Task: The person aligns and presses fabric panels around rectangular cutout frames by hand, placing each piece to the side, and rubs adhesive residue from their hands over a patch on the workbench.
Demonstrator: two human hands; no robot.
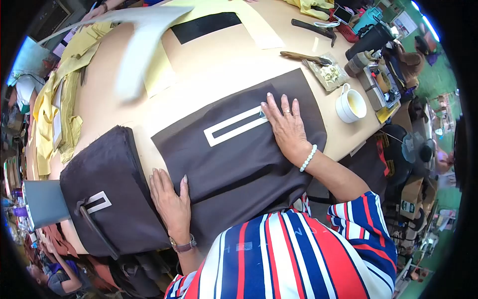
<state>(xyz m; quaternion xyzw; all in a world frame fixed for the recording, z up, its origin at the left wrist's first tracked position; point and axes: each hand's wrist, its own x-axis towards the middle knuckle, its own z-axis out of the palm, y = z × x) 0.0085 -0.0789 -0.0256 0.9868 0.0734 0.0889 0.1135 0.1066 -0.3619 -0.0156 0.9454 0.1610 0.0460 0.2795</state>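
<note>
A dark brown leather-like sheet [239, 164] lies before me, with some folds toward my body. On it is a narrow white rectangular frame [219, 138] with a long slot. My right hand [286, 122] rests flat, fingers spread, over the frame's right end. My left hand [172, 202] lies flat at the sheet's left edge, fingers stretched out, holding nothing. Left of it is a stack of similar dark pieces [112, 164]. A smaller white slotted frame [103, 201] and a dark hammer [97, 231] sit on that stack.
A white cup [343, 107] with yellowish contents stands right. Beyond it are a brush [298, 56], a plastic bag of pale bits [329, 74] and another hammer [316, 30]. Yellow pieces [254, 25] lie at the back. A blurred white piece [142, 55] crosses near another person's hand [94, 14].
</note>
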